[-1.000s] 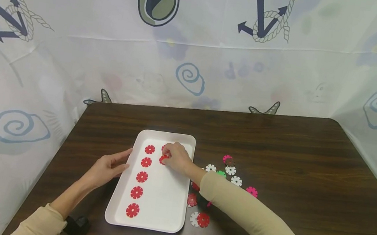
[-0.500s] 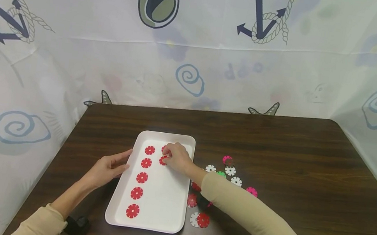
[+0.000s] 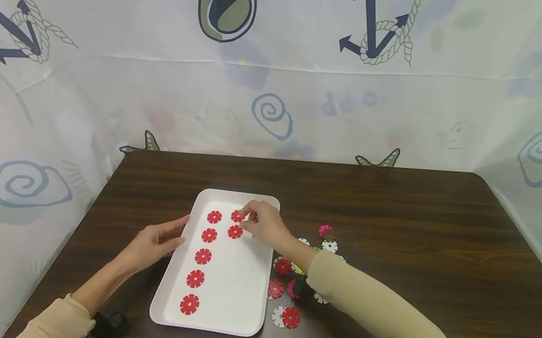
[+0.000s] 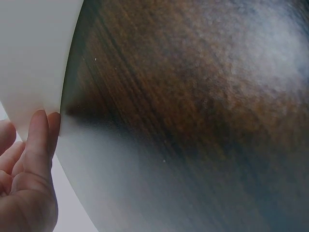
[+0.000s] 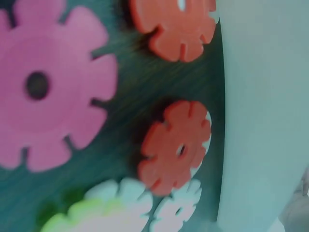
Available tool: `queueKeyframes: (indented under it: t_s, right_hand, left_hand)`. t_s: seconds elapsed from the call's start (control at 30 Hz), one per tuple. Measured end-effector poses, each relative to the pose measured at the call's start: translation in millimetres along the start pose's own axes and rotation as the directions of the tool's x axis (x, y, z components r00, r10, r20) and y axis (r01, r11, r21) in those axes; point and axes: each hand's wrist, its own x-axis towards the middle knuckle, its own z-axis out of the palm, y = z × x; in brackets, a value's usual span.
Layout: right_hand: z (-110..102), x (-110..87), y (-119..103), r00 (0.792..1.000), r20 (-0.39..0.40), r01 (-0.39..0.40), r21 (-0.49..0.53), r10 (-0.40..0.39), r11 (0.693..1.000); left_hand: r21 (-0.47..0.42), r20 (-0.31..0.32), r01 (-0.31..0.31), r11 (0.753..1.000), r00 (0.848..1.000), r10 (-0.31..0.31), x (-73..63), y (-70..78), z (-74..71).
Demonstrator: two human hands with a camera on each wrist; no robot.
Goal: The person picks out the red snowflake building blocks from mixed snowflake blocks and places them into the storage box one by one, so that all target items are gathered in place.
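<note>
Hanging over tray [image 3: 234, 300], right hand [image 3: 266, 226], seemingly empty, held thumb and fingertips slightly apart; two red discs [image 3: 235, 232] lay just left. Loose discs [image 3: 291, 317], nearer that hand, lay right of tray on table [image 3: 421, 227]. Left hand [image 3: 152, 242], fingers spread, touched left rim.

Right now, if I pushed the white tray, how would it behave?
The white tray would likely slide rather than tip, being wide and low. It looks stiff, its outline even and unbent. Red discs lying flat inside might shift.
</note>
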Motion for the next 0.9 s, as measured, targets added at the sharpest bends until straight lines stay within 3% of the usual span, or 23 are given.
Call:
queueKeyframes:
  t_s: [0.53,0.73,0.9]
  right_hand:
    - [-40.3,-35.8,21.5,0.994,-0.097,-0.047,0.125,0.06,0.991]
    - [-48.0,-50.5,33.9,0.99,-0.094,-0.087,0.141,0.101,0.986]
    - [-47.7,-60.7,43.6,0.994,-0.057,-0.082,0.129,0.09,0.988]
  left_hand:
    - [0.001,0.001,-0.004,1.0,1.0,0.004,-1.5,1.5,0.5]
    - [0.009,-0.004,-0.006,1.0,1.0,0.006,-1.4,0.9,0.3]
    - [-0.002,0.0,-0.005,1.0,1.0,0.005,-0.5,0.6,0.6]
